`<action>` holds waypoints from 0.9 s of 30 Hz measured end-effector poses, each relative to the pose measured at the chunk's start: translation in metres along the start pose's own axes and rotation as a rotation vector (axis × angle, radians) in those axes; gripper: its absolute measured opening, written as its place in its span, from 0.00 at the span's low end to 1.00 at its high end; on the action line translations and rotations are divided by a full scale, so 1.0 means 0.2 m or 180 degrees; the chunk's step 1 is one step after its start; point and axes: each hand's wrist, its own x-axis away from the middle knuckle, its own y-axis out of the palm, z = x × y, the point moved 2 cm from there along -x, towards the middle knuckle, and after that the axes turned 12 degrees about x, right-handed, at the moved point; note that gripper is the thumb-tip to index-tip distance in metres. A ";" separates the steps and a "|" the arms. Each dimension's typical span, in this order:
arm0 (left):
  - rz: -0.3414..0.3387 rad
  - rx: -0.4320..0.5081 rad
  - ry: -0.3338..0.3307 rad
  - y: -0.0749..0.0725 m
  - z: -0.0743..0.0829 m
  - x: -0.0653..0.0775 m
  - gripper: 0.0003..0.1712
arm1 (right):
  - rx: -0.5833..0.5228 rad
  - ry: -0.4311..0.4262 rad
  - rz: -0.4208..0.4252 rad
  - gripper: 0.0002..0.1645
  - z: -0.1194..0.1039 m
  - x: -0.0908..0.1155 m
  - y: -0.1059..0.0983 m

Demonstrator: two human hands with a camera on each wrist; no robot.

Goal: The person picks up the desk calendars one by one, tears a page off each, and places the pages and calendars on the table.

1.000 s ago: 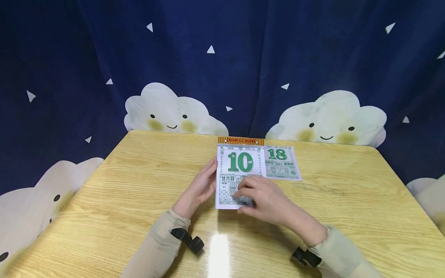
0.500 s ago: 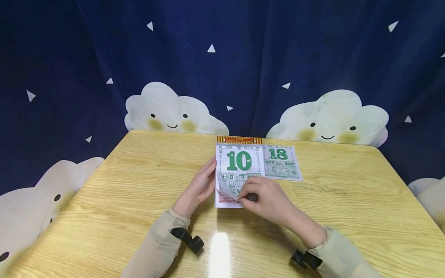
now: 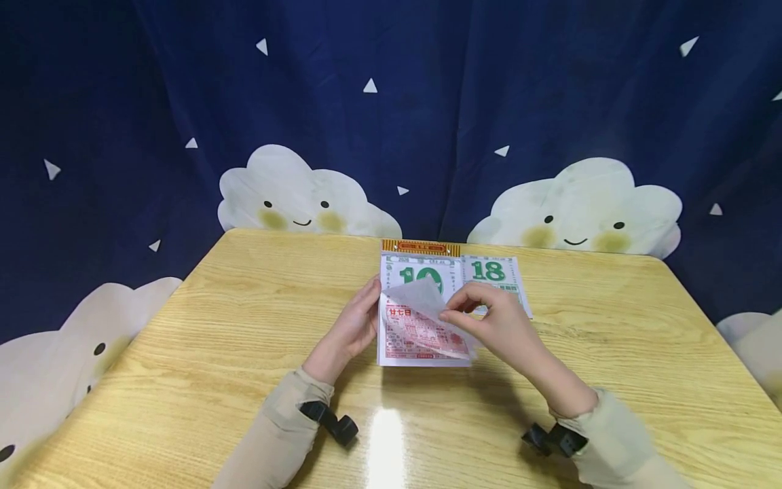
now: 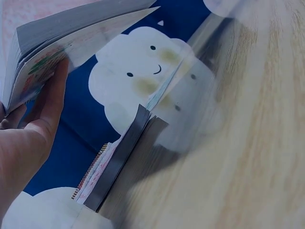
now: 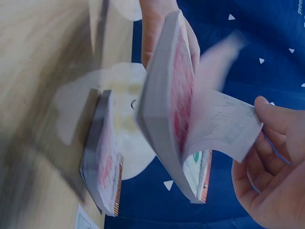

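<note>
A thick tear-off calendar point(image 3: 400, 350) is gripped along its left side by my left hand point(image 3: 348, 333). In the wrist views, its block is raised off the table. My right hand point(image 3: 497, 322) pinches the lower part of the top sheet point(image 5: 224, 124), which bends up and back. Below the fold a page printed in red shows, while the top of the green "10" remains visible above. The left wrist view shows the left fingers point(image 4: 52, 95) under the block, with the thumb hidden. A second calendar block point(image 5: 100, 162) lies lower, on the table, concealed in the head view.
A loose sheet printed with a green "18" point(image 3: 489, 272) lies to the right of the held calendar, partly covered by the right hand. The wooden table point(image 3: 244, 299) ends at a dark blue curtain point(image 3: 427, 102) with smiling clouds.
The right hand has taken hold of the top sheet's lower edge and moved up and to the right, peeling it back and uncovering the red page. The left hand keeps its grip.
</note>
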 end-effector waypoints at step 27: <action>0.0440 -0.0732 0.0201 0.04 -0.01 0.00 0.24 | -0.1069 0.1431 0.0409 0.05 0.30 -0.14 -0.14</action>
